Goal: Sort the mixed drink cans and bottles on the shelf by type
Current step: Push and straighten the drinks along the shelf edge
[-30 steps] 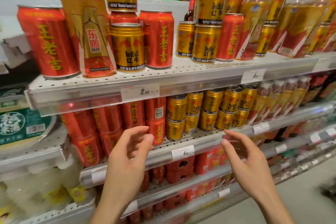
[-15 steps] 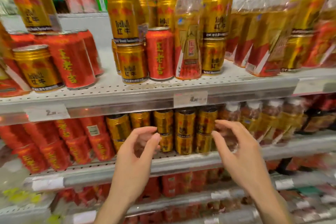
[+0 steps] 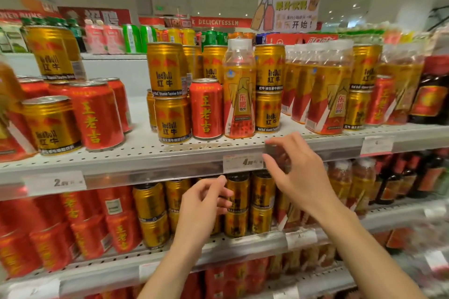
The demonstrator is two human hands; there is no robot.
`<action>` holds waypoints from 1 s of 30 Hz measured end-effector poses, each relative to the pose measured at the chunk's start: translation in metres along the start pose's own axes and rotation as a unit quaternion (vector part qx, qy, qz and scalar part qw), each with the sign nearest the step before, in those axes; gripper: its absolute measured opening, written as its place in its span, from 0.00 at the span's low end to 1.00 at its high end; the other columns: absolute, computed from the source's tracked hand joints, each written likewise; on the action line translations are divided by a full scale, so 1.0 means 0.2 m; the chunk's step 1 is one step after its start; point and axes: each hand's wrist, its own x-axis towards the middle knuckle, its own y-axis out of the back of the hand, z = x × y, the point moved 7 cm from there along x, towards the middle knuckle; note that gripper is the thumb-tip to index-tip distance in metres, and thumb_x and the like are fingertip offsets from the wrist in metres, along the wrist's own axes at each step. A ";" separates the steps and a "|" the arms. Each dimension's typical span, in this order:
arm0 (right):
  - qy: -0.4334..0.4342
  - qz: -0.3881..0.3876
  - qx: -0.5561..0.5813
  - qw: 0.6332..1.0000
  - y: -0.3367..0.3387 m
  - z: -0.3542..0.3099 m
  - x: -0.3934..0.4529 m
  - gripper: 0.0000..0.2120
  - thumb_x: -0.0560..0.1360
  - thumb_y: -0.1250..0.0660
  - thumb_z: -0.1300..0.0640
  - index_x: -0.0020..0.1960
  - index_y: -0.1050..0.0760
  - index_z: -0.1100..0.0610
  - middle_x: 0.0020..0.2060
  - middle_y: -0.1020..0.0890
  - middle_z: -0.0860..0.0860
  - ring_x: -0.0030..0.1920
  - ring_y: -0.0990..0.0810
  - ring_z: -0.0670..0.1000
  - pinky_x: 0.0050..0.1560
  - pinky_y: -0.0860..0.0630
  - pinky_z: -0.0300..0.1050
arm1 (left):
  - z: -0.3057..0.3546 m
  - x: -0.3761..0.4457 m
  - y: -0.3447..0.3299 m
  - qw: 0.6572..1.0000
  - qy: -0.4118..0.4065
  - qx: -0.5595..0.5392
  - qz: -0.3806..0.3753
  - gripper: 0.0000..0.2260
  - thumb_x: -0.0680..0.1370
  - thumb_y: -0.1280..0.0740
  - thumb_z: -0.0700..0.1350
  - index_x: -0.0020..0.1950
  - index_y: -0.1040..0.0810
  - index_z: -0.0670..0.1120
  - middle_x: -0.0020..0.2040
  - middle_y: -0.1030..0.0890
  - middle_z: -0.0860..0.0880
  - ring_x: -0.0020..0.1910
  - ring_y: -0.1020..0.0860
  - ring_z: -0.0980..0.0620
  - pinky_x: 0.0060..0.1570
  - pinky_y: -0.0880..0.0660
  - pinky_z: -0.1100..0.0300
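The upper shelf carries a mix of drinks: stacked gold cans, red cans and clear bottles of yellow drink, with more bottles to the right. At the left, a gold can stands beside a red can. My left hand hovers in front of the lower shelf's gold cans, fingers loosely curled, holding nothing. My right hand is raised at the upper shelf's front edge, below the bottle, fingers spread and empty.
The lower shelf holds red cans at the left, gold cans in the middle and bottles at the right. Price tags line the shelf edges. Dark bottles stand at the far right. Signs hang overhead.
The view has tilted up, showing the upper shelf and ceiling signs. Both hands have risen towards the upper shelf edge, the right one higher; both remain empty.
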 end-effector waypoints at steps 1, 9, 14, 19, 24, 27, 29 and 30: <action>0.001 0.002 -0.009 1.000 0.00 0.00 0.02 0.13 0.77 0.29 0.52 0.60 0.22 0.54 0.48 0.25 0.45 0.43 0.23 0.43 0.45 0.19 0.47 | 0.00 0.01 -0.01 1.000 -0.002 -0.007 -0.003 0.10 0.81 0.32 0.49 0.48 0.16 0.44 0.40 0.13 0.45 0.37 0.17 0.52 0.39 0.21 0.59; -0.011 -0.006 -0.035 0.999 -0.01 -0.01 0.06 0.16 0.75 0.33 0.41 0.56 0.23 0.50 0.43 0.27 0.43 0.40 0.25 0.44 0.42 0.20 0.49 | 0.02 0.05 -0.07 0.999 -0.015 -0.037 -0.002 0.12 0.81 0.31 0.52 0.48 0.15 0.44 0.36 0.14 0.47 0.36 0.18 0.52 0.42 0.20 0.57; -0.011 -0.002 -0.038 0.999 -0.02 0.00 0.07 0.17 0.75 0.33 0.38 0.56 0.23 0.49 0.43 0.27 0.44 0.40 0.25 0.44 0.41 0.20 0.49 | 0.03 0.05 -0.09 0.998 -0.019 -0.042 0.032 0.15 0.79 0.30 0.55 0.46 0.15 0.43 0.34 0.14 0.47 0.34 0.18 0.54 0.40 0.21 0.60; 0.003 0.007 -0.016 1.000 -0.02 0.01 0.07 0.16 0.74 0.32 0.40 0.55 0.23 0.50 0.43 0.26 0.43 0.41 0.24 0.43 0.39 0.20 0.46 | 0.05 0.04 -0.09 0.997 -0.020 -0.034 0.060 0.17 0.78 0.29 0.57 0.43 0.14 0.43 0.33 0.14 0.47 0.33 0.18 0.55 0.39 0.22 0.62; 0.003 0.006 0.012 1.000 0.00 0.03 0.11 0.12 0.76 0.30 0.43 0.53 0.22 0.49 0.41 0.24 0.42 0.39 0.23 0.41 0.38 0.22 0.43 | 0.05 0.03 -0.10 0.997 -0.011 -0.022 0.074 0.18 0.77 0.29 0.58 0.42 0.14 0.43 0.32 0.15 0.46 0.32 0.19 0.54 0.40 0.24 0.61; -0.003 0.026 0.037 0.999 0.04 0.03 0.18 0.12 0.77 0.30 0.44 0.54 0.22 0.50 0.41 0.22 0.42 0.37 0.23 0.42 0.38 0.22 0.44 | 0.06 0.03 -0.10 0.997 -0.009 -0.013 0.080 0.18 0.77 0.29 0.57 0.41 0.14 0.43 0.32 0.15 0.45 0.32 0.19 0.54 0.39 0.24 0.61; 0.005 0.048 0.040 0.998 0.06 -0.01 0.26 0.13 0.77 0.30 0.44 0.56 0.22 0.51 0.44 0.21 0.43 0.37 0.23 0.42 0.39 0.22 0.43 | 0.07 0.03 -0.10 0.997 -0.007 -0.011 0.082 0.18 0.77 0.29 0.57 0.42 0.14 0.42 0.32 0.15 0.46 0.31 0.19 0.55 0.37 0.25 0.63; 0.011 0.060 0.041 0.997 0.06 -0.03 0.30 0.14 0.78 0.30 0.44 0.57 0.22 0.52 0.45 0.21 0.44 0.37 0.24 0.43 0.38 0.23 0.41 | 0.07 0.03 -0.10 0.997 -0.006 -0.010 0.082 0.18 0.77 0.29 0.57 0.42 0.14 0.42 0.32 0.15 0.46 0.31 0.19 0.55 0.37 0.25 0.64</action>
